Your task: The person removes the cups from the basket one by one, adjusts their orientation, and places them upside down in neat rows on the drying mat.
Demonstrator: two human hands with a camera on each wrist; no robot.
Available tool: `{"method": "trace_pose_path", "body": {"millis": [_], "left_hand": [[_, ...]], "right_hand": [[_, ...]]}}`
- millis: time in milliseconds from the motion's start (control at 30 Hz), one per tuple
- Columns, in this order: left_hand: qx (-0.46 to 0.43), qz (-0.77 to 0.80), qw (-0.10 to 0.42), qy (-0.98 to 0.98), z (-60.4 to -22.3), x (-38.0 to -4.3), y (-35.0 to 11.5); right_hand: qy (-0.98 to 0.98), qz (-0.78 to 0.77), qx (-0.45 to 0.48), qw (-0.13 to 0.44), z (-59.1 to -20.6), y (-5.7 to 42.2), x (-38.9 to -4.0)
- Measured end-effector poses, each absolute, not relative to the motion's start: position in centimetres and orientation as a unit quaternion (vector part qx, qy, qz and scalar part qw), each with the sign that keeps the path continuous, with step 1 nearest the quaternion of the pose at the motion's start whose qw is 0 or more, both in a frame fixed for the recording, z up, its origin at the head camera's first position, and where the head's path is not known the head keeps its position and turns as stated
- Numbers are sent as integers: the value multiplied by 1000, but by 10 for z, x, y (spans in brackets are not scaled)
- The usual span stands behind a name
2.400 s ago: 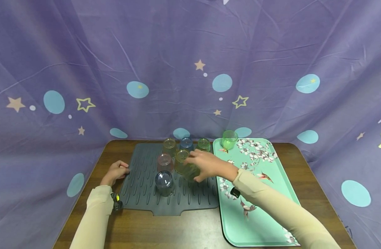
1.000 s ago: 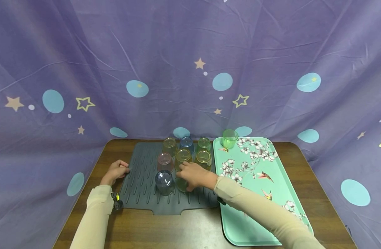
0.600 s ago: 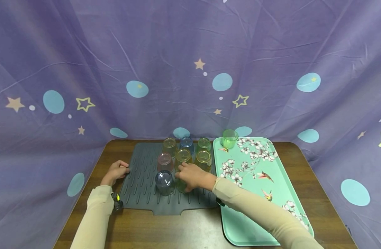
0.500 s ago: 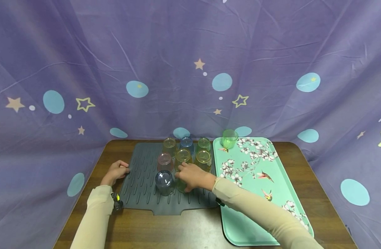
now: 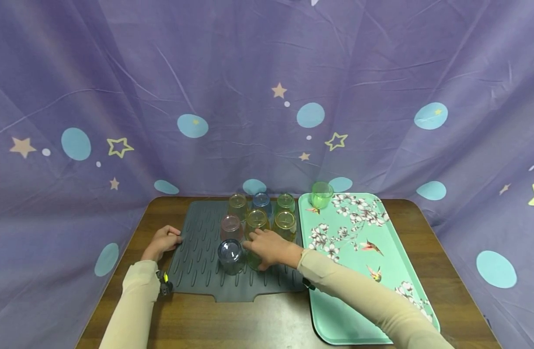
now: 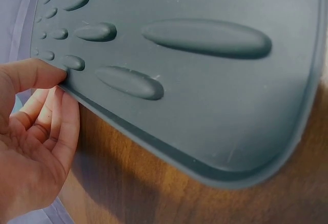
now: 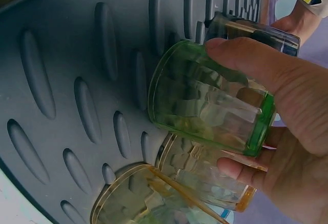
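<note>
My right hand (image 5: 270, 248) grips an upside-down green glass (image 7: 205, 98), thumb on one side and fingers round the other. The glass's rim meets the dark drying mat (image 5: 197, 261); the head view mostly hides it behind my hand. Close on its left stands a dark blue glass (image 5: 231, 257), and behind it are a pink glass (image 5: 231, 228) and two yellow glasses, one (image 5: 286, 225) further right. My left hand (image 6: 36, 131) pinches the mat's left edge, thumb on top.
A back row on the mat holds a yellowish glass (image 5: 238, 206), a blue glass (image 5: 262, 202) and a green glass (image 5: 286, 201). To the right lies a mint floral tray (image 5: 336, 320), with a bright green glass (image 5: 322, 196) in its far left corner. A curtain (image 5: 267, 145) hangs behind the table.
Since the earliest frame, my right hand has come leftward and nearer with a glass. The right yellow glass shows now. Over the last second both hands have hardly moved.
</note>
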State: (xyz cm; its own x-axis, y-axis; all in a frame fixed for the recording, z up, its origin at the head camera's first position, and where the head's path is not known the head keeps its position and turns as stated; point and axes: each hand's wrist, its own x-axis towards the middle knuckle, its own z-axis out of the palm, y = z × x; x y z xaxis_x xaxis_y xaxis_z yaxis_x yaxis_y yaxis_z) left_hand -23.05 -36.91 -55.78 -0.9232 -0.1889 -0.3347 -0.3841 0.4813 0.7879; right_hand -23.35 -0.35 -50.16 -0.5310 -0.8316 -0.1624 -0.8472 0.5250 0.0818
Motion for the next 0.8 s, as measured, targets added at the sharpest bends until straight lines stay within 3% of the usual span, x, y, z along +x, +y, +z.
{"method": "trace_pose_path", "body": {"millis": [800], "left_hand": [[-157, 496, 98, 848, -553, -228, -366]], "right_hand": [[881, 10, -466, 77, -478, 10, -240]]}}
